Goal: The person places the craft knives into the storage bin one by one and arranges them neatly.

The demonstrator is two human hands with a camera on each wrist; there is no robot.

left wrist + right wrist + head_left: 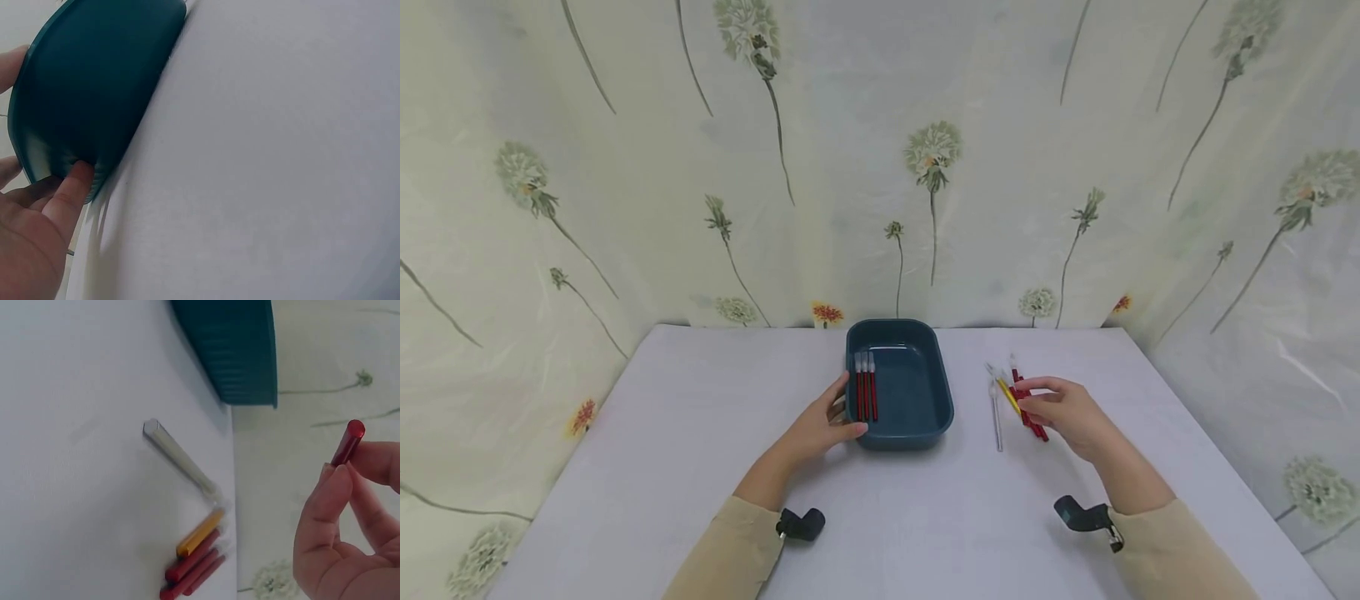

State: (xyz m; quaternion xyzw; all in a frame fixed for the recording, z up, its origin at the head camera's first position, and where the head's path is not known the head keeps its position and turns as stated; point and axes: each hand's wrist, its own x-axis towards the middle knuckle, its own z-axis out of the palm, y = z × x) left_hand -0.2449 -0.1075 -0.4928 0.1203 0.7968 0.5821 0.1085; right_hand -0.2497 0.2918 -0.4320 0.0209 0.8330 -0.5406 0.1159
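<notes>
A dark teal plastic tray (913, 392) stands on the table, with three red hobby knives (866, 392) with clear caps side by side along its left wall. My left hand (820, 429) grips the tray's near left corner, its fingers against the outer wall. To the right of the tray, my right hand (1067, 412) pinches another red hobby knife (347, 447) between thumb and fingers, raised over the table. Below it lie a silver knife (178, 456), a yellow one (200, 532) and several red ones (192, 556), their clear-capped ends close together.
White cloth covers the table (700, 417). A curtain (820, 167) printed with dandelions hangs behind and at both sides. Small black wrist devices (801, 525) sit at both sleeves.
</notes>
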